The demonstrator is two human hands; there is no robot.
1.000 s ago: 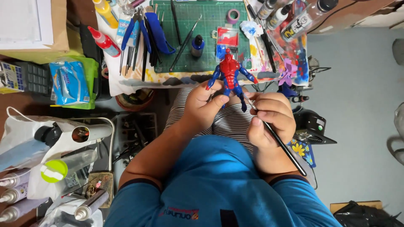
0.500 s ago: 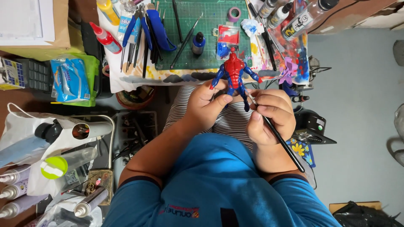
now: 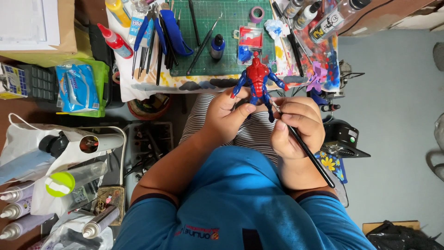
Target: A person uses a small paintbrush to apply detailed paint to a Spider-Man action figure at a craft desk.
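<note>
Near the middle of the frame the person's left hand is closed around the legs of a red and blue action figure, holding it upright just below the near edge of the worktop. Right of it, the right hand grips a thin black paintbrush, its tip touching the figure's lower body. The figure's torso and limbs already look fully coloured in red and blue, so the painting seems well along, with only fine touch-up on the legs appearing to be left. Going left to right across the rest: spray cans and a white bag at the lower left, a pack of wipes at the upper left, a green cutting mat with brushes and a small blue paint bottle at top centre, and more bottles at the upper right. Nothing stands between the brush and the figure.
</note>
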